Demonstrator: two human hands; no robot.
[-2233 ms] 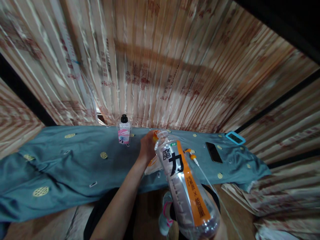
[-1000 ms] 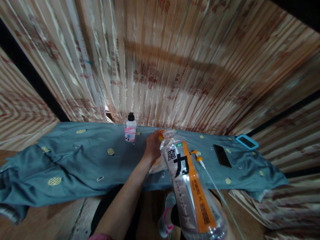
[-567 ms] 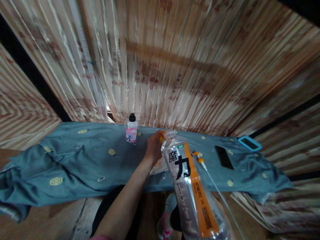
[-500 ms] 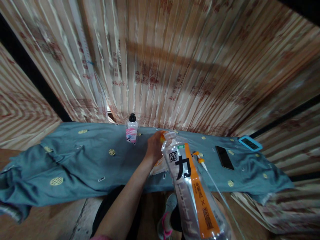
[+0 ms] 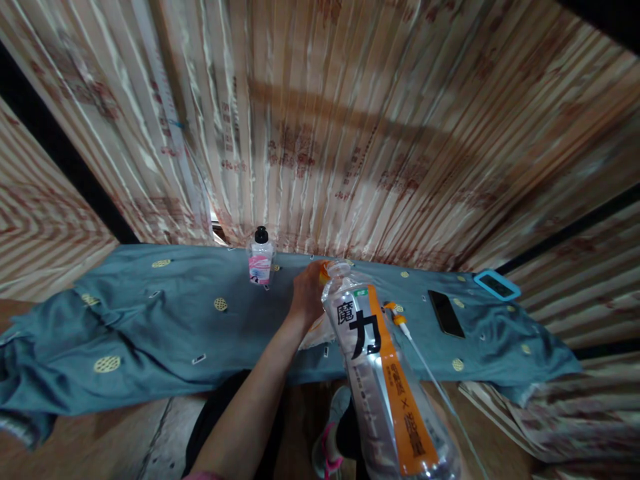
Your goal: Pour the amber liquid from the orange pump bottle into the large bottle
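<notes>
A large clear plastic bottle (image 5: 370,373) with an orange and silver label leans across the near right, its capless mouth pointing up and away from me. My right hand (image 5: 445,410) is behind it, showing only as a strip of skin along its right edge; the tilted bottle rests in that hand. Left of the bottle's mouth, my left hand (image 5: 306,293) is closed round something orange (image 5: 326,269), mostly covered by the fingers. Below that hand lies a crinkled clear plastic piece (image 5: 320,335) with orange on it, partly hidden by the big bottle.
A patterned blue-green cloth (image 5: 165,320) covers the bench. On it stand a small black-capped bottle (image 5: 261,260), a dark phone (image 5: 446,313), a blue-framed device (image 5: 497,285), and a white cable (image 5: 430,370) with orange ends. A striped plastic-sheet wall (image 5: 320,147) rises behind.
The view has shifted slightly, so the bench items sit a little further left. Both hands and the large bottle keep nearly the same pose.
</notes>
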